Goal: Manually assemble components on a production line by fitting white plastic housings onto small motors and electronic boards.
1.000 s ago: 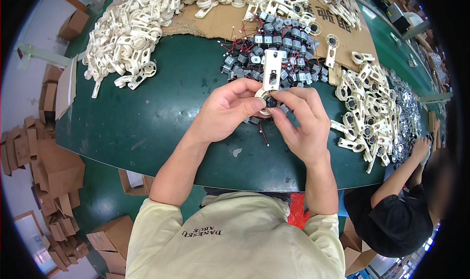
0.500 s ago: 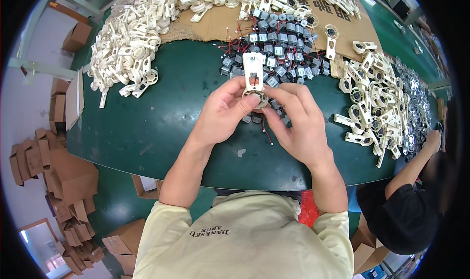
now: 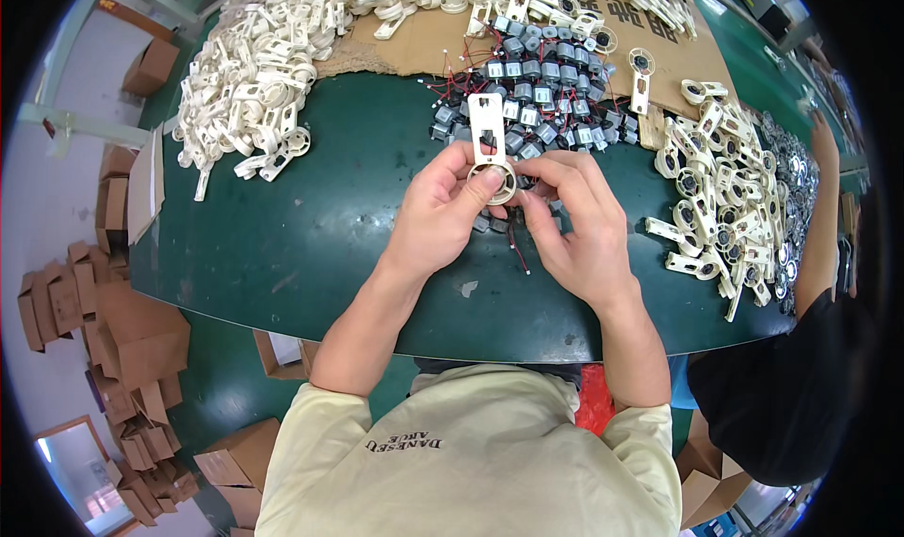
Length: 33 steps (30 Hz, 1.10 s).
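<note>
My left hand (image 3: 432,219) grips a cream plastic housing (image 3: 486,122), a long slotted arm with a ring at its lower end. The thumb presses on the ring, and the arm points away from me. My right hand (image 3: 582,231) is at the ring's right side, thumb and forefinger pinched close together; what lies between them is too small to make out. Just beyond and partly under my hands lies a pile of small grey motors (image 3: 541,94) with red wires. A red wire with a white plug (image 3: 518,250) trails on the table below the ring.
A big heap of cream housings (image 3: 250,94) lies at the left. At the right are ring-fitted housings (image 3: 716,188) and a heap of shiny small parts (image 3: 796,207). Cardboard (image 3: 405,52) covers the green table's (image 3: 245,254) far part. A co-worker's arm (image 3: 821,221) reaches in at the right.
The housing has turned slightly, its ring now facing up more openly. My right fingertips have shifted slightly off the ring. The co-worker's arm has stretched farther away along the right side.
</note>
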### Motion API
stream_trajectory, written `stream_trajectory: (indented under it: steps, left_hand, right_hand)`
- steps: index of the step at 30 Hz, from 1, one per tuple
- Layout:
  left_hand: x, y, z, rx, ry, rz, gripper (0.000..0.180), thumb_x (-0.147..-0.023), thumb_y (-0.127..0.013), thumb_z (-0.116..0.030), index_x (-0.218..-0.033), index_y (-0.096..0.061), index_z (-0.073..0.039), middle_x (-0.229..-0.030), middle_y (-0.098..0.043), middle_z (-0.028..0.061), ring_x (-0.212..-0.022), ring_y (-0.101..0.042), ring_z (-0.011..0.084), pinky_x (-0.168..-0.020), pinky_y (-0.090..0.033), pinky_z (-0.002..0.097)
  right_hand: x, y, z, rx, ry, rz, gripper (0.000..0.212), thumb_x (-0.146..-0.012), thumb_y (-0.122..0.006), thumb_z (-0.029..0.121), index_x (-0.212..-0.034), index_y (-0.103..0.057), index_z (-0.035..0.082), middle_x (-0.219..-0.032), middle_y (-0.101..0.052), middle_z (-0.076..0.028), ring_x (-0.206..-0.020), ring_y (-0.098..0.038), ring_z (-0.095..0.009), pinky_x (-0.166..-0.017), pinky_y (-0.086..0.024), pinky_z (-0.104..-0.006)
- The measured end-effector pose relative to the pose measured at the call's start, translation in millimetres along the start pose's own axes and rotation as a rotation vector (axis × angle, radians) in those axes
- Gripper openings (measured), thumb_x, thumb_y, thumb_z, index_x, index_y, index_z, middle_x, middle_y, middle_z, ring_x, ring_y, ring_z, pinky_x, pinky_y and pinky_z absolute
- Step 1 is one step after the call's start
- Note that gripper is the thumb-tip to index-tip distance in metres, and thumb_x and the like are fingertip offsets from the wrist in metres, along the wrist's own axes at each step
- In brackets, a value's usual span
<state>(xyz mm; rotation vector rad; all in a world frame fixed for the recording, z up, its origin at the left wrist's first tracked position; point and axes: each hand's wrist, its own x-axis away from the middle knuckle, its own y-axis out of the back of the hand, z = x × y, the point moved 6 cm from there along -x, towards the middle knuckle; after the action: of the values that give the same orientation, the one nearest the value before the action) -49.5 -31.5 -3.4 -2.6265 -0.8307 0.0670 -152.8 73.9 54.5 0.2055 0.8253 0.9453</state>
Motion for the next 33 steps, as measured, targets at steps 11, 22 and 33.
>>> stream_trajectory:
  steps: [11, 22, 33]
  left_hand:
    - [2.4, -9.5, -9.9, 0.002, -0.046, 0.140, 0.042, -0.098, -0.051, -0.005, -0.138, -0.044, 0.004, -0.125, -0.058, 0.0116, -0.115, -0.058, 0.0203, -0.100, -0.050, 0.0384]
    - [14.2, 109.3, -84.9, -0.988, -0.530, -0.716, 0.021, -0.086, -0.064, -0.008, -0.105, -0.063, 0.000, -0.109, -0.063, 0.0158, -0.098, -0.064, 0.0275, -0.088, -0.050, 0.0359]
    - [-7.8, 204.5, -77.7, -1.249, -0.075, -0.815, 0.093, -0.082, -0.066, -0.053, -0.145, -0.031, 0.005, -0.146, -0.031, 0.0355, -0.136, -0.033, 0.0459, -0.113, -0.028, 0.0450]
  right_hand:
    - [-4.6, -2.5, -8.5, -0.041, -0.065, 0.021, 0.036, -0.081, -0.070, 0.002, -0.115, -0.057, 0.001, -0.097, -0.063, -0.011, -0.074, -0.064, -0.021, -0.065, -0.052, -0.0313]
    - [6.6, 87.9, -85.4, 0.317, -0.465, -0.337, 0.024, -0.093, -0.061, 0.016, -0.112, -0.065, 0.002, -0.078, -0.061, -0.005, -0.070, -0.055, -0.013, -0.065, -0.047, -0.0276]
    - [-3.5, 81.5, -88.2, 0.439, -0.412, -0.185, 0.025, -0.092, -0.064, 0.018, -0.111, -0.062, 0.002, -0.103, -0.056, -0.013, -0.072, -0.053, -0.019, -0.071, -0.047, -0.0329]
